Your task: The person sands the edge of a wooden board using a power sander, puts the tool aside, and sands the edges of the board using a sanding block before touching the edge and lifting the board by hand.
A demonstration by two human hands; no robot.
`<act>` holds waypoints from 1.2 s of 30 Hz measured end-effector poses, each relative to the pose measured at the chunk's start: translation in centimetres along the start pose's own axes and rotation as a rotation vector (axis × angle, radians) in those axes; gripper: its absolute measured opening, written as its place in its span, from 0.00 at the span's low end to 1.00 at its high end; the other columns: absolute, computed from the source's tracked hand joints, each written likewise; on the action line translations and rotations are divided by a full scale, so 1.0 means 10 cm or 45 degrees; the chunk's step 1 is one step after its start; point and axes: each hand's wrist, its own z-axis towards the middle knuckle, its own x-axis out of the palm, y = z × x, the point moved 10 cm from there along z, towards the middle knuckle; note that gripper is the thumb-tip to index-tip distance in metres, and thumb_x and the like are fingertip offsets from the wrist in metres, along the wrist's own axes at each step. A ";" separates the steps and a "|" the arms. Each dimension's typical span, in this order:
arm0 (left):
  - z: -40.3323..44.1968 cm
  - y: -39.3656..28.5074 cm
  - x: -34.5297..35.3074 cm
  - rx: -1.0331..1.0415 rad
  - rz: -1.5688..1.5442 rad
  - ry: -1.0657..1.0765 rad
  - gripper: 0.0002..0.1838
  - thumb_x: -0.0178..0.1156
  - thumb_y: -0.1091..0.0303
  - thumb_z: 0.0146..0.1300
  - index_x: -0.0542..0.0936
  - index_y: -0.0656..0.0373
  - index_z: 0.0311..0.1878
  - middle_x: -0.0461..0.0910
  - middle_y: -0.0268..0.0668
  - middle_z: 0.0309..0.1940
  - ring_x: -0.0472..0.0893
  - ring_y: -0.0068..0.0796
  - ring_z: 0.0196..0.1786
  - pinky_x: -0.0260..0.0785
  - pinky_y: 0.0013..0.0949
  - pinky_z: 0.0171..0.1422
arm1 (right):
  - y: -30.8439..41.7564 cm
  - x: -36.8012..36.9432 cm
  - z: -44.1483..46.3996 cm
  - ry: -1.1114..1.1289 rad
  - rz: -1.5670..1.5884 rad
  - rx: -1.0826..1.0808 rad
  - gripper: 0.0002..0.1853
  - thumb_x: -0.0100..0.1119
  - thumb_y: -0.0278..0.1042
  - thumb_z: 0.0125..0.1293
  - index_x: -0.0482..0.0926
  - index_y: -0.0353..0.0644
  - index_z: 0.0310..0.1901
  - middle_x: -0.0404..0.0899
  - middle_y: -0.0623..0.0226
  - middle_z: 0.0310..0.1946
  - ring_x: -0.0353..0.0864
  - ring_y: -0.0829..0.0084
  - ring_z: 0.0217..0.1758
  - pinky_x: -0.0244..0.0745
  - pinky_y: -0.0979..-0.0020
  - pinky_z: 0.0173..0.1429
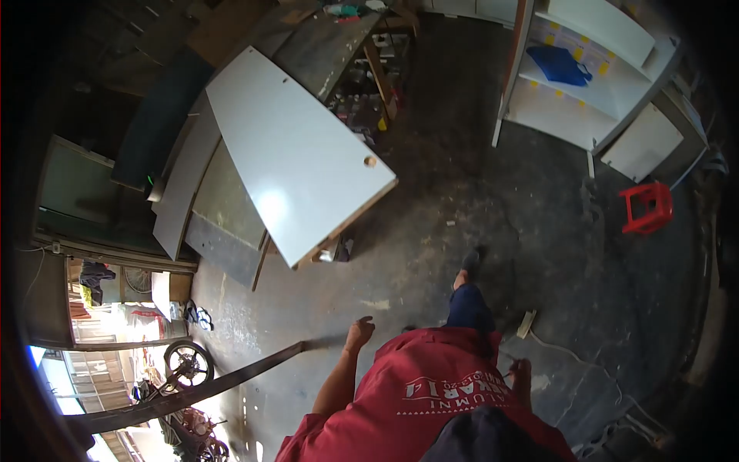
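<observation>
My left hand (359, 333) hangs by my left side above the floor, with a finger stretched out and nothing seen in it. The nearest thing to it is a dark wooden post (254, 369). On the other side of my red shirt (439, 369), my right hand (521, 375) is low, its fingers curled in. A thin pale shape shows beside these fingers, too small to name. Ahead on the left, a large white panel (300, 154) with a round hole near one corner lies on a work surface.
More boards (231, 204) lie beside the white panel. A white cabinet (570, 115) holds a blue bag (560, 66). A red plastic stool (647, 208) stands on the right. A power strip (526, 324) with a pale cord lies on the floor. A motorcycle (188, 366) is at lower left.
</observation>
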 end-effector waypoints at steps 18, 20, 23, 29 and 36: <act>4.06 -2.97 -1.93 0.271 -0.487 0.124 0.19 0.58 0.58 0.67 0.83 0.55 0.57 0.86 0.51 0.51 0.85 0.56 0.53 0.78 0.51 0.57 | 1.28 1.06 0.52 -0.268 0.171 0.496 0.07 0.52 0.42 0.68 0.74 0.49 0.40 0.68 0.74 0.29 0.66 0.73 0.28 0.63 0.65 0.31; 4.47 -3.02 -2.04 -0.008 -0.482 0.222 0.18 0.59 0.60 0.66 0.84 0.55 0.56 0.85 0.50 0.54 0.86 0.53 0.53 0.79 0.49 0.57 | 1.53 1.20 0.62 -0.313 0.130 0.481 0.09 0.54 0.45 0.68 0.76 0.51 0.42 0.70 0.75 0.32 0.68 0.72 0.33 0.65 0.62 0.34; 5.14 -2.98 -2.13 -0.093 -0.488 0.264 0.16 0.58 0.62 0.66 0.85 0.58 0.52 0.86 0.48 0.54 0.87 0.49 0.52 0.80 0.46 0.56 | 1.94 1.59 0.83 -0.358 0.058 0.455 0.13 0.58 0.50 0.68 0.79 0.52 0.44 0.73 0.76 0.38 0.71 0.72 0.40 0.68 0.59 0.38; 6.74 -2.64 -1.82 0.840 0.578 0.210 0.18 0.56 0.62 0.68 0.86 0.62 0.51 0.89 0.47 0.46 0.88 0.46 0.51 0.81 0.42 0.54 | 3.12 3.61 1.13 -0.271 -0.235 0.313 0.14 0.58 0.51 0.69 0.80 0.49 0.41 0.76 0.71 0.35 0.76 0.69 0.39 0.70 0.56 0.39; 8.04 -0.65 -2.34 -0.365 -0.319 0.063 0.10 0.61 0.61 0.61 0.87 0.50 0.40 0.87 0.42 0.41 0.87 0.43 0.47 0.79 0.44 0.51 | 5.35 7.32 1.54 0.103 -1.428 -0.658 0.18 0.56 0.51 0.71 0.80 0.43 0.36 0.78 0.63 0.29 0.80 0.65 0.35 0.72 0.53 0.39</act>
